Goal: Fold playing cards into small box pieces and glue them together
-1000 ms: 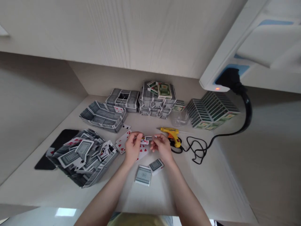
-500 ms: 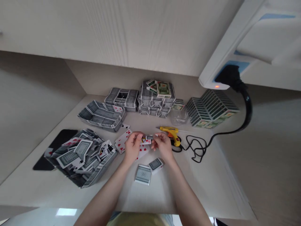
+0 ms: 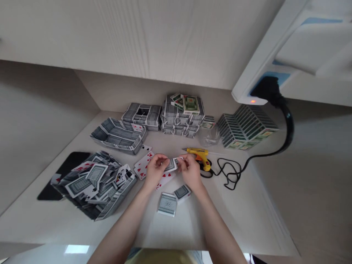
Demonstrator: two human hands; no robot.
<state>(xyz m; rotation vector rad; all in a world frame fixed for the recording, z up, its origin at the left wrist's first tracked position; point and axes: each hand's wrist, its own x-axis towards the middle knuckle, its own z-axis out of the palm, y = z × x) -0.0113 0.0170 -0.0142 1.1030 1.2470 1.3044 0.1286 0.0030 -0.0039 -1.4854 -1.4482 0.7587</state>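
Observation:
Between my two hands is a playing card with its patterned grey back showing. My left hand pinches its left end, thumb on top. At its right end, the fingers of my right hand are closed on it. Just beneath, face-up red cards lie on the table, partly covered by my hands. More face-up cards are fanned out to the left of my left hand. Nearer to me rest two small face-down card stacks, side by side between my forearms.
A yellow glue gun lies right of my hands, near its black cable. At left stands a card-built box full of loose cards. Behind are a shallow card tray, card-built boxes and stacked card packs.
The held card has turned: a face with a red queen showed before, and now the patterned back faces up. Both hands stay in nearly the same place.

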